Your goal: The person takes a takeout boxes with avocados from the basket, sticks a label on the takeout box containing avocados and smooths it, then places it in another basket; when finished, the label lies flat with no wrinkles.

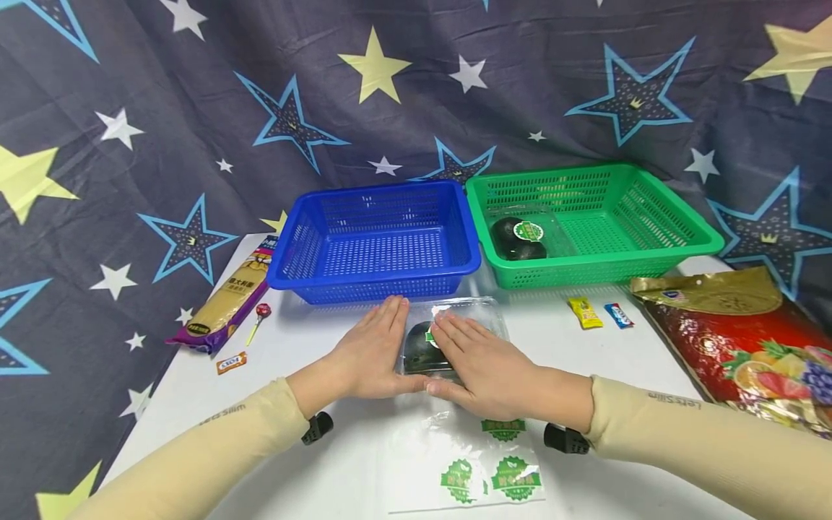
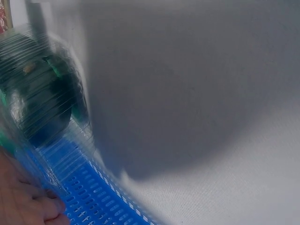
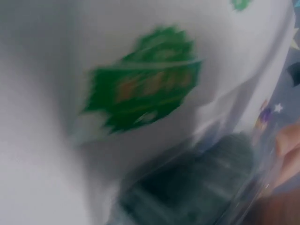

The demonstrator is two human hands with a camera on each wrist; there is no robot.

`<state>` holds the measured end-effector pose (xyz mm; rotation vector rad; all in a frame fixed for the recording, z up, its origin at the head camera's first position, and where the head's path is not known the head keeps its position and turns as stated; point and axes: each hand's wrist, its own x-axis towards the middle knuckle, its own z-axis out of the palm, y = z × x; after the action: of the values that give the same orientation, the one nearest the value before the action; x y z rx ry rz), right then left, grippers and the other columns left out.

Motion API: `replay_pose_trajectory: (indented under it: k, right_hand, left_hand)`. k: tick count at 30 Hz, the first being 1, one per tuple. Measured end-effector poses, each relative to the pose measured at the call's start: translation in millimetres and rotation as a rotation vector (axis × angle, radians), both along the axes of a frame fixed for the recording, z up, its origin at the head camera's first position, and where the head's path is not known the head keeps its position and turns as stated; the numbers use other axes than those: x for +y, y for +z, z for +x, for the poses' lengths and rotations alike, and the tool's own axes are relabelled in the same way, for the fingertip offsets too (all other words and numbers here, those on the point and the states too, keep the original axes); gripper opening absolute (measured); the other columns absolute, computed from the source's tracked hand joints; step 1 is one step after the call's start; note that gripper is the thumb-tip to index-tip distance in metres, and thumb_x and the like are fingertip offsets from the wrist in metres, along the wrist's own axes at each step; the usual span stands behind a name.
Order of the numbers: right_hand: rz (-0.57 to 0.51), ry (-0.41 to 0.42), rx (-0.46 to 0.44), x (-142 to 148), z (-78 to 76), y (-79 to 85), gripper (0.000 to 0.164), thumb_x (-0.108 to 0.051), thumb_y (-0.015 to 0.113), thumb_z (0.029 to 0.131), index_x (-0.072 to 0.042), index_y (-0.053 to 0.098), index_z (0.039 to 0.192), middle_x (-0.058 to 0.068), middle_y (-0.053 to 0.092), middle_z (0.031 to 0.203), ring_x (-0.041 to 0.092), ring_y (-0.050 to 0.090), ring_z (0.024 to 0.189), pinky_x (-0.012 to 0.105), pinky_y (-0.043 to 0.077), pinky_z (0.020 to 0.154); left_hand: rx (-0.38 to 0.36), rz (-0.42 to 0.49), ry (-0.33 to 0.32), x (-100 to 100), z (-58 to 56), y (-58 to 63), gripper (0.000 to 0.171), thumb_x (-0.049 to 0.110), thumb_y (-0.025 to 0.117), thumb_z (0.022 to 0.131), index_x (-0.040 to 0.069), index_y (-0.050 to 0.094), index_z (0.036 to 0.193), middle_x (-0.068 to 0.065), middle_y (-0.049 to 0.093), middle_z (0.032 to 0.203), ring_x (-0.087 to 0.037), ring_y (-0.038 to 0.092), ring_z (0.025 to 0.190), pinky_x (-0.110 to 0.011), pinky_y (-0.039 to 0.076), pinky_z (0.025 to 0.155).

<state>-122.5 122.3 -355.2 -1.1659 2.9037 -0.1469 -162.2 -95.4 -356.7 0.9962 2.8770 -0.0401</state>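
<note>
A clear plastic box [image 1: 484,309] with dark, avocado-like fruit [image 1: 419,350] inside lies on the white table, in front of the blue basket. My right hand [image 1: 497,368] presses flat on its lid, fingers straight over a green-and-white round sticker. Along the left side of the box rests my left hand [image 1: 367,354], its fingers extended; the two thumbs meet at the near edge. Under my wrists lies a sheet [image 1: 416,462] bearing green round stickers [image 1: 516,477]. The left wrist view shows the fruit [image 2: 40,101] through the ribbed plastic; in the right wrist view a sticker [image 3: 145,89] appears close up.
Behind the box stand a blue basket [image 1: 373,287] and a green basket [image 1: 585,271], which holds another box of fruit [image 1: 520,238]. At left lie a noodle packet [image 1: 227,296], a lollipop [image 1: 263,310] and an orange wrapper [image 1: 232,362]. Two small sweets [image 1: 586,313] and a red bag [image 1: 734,339] lie right.
</note>
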Motion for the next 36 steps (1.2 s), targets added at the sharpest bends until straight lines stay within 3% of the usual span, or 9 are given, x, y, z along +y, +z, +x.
replay_pose_trajectory:
  k: [6,12,20,26,36]
  right_hand:
    - [-0.023,0.169,0.012,22,-4.0,1.4,0.074,-0.053,0.038,0.098,0.0,0.027,0.149,0.015,0.024,0.155,0.029,0.018,0.144,0.043,0.017,0.116]
    - [-0.042,0.265,0.001,41,-3.6,4.1,0.07,-0.046,0.046,0.097,-0.002,0.03,0.148,0.013,0.028,0.154,0.028,0.023,0.142,0.044,0.021,0.114]
    - [-0.068,0.309,0.026,55,-2.6,2.9,0.068,-0.042,0.053,0.096,-0.003,0.032,0.148,0.011,0.031,0.153,0.025,0.026,0.142,0.043,0.025,0.113]
    - [-0.085,0.342,0.065,57,-2.9,-0.8,0.07,-0.04,0.055,0.095,-0.001,0.032,0.147,0.013,0.031,0.153,0.027,0.027,0.141,0.044,0.027,0.111]
    - [-0.052,0.32,0.011,43,-12.8,-0.7,0.069,-0.047,0.043,0.099,-0.003,0.027,0.15,0.011,0.026,0.155,0.025,0.022,0.143,0.043,0.022,0.114]
  left_hand:
    - [-0.007,0.013,0.013,1,0.7,0.3,0.123,0.087,0.036,0.074,-0.006,0.008,0.15,-0.023,0.011,0.156,-0.031,0.009,0.145,-0.042,0.012,0.116]
    - [-0.011,0.01,0.01,1,0.6,-0.7,0.124,0.088,0.034,0.073,-0.005,0.007,0.15,-0.023,0.01,0.157,-0.03,0.008,0.145,-0.041,0.012,0.116]
    - [-0.017,0.046,-0.001,-1,0.5,-0.7,0.12,0.085,0.035,0.077,-0.006,0.006,0.15,-0.024,0.009,0.156,-0.031,0.007,0.145,-0.039,0.01,0.116]
    - [-0.053,0.084,-0.019,-5,0.3,-1.9,0.113,0.081,0.028,0.083,-0.006,0.002,0.149,-0.023,0.004,0.157,-0.029,0.002,0.145,-0.037,0.007,0.116]
    - [-0.07,0.079,-0.017,-4,-0.8,-2.1,0.112,0.081,0.031,0.083,-0.004,0.002,0.15,-0.022,0.002,0.158,-0.027,0.0,0.145,-0.037,0.008,0.116]
